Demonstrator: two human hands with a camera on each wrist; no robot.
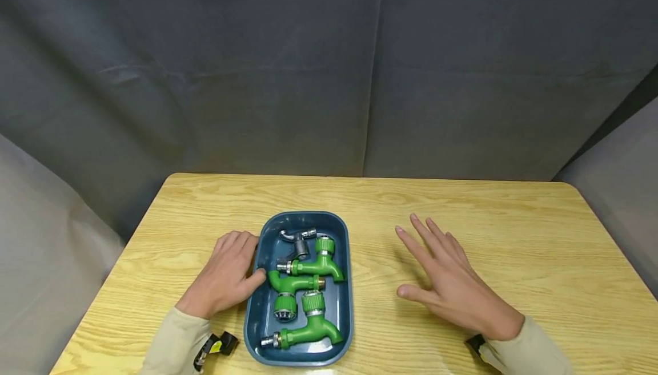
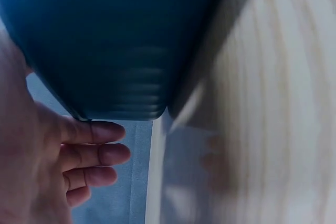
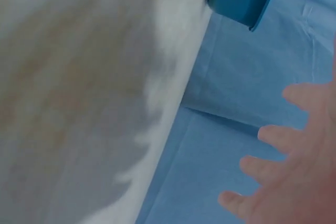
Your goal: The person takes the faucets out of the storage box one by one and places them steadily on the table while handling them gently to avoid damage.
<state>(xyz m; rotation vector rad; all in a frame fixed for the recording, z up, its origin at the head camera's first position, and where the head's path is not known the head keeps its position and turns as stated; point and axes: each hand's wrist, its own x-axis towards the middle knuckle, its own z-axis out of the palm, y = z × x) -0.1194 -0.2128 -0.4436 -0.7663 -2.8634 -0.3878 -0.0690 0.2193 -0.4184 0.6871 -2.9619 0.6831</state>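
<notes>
A dark blue tray [image 1: 351, 301] lies lengthwise on the table and holds several taps. Three are green plastic: a far one [image 1: 321, 268], a middle one [image 1: 295, 283] turned the opposite way, and a near one [image 1: 315, 329]. Beyond them is a smaller chrome tap [image 1: 300, 242], partly covered. My left hand [image 1: 226, 275] holds the tray's left edge, its thumb over the rim and its fingers along the outer side; the left wrist view shows those fingers [image 2: 107, 153] at the tray's corner. Right of the tray, my right hand [image 1: 447, 278] hovers above the table, fingers spread, holding nothing.
The wood-grain table [image 1: 540, 238] extends to both sides of the tray. A dark grey cloth [image 1: 288, 78] hangs behind its far edge, and lighter cloth [image 1: 41, 261] hangs at the left. Both wrists carry a small black device [image 1: 228, 343].
</notes>
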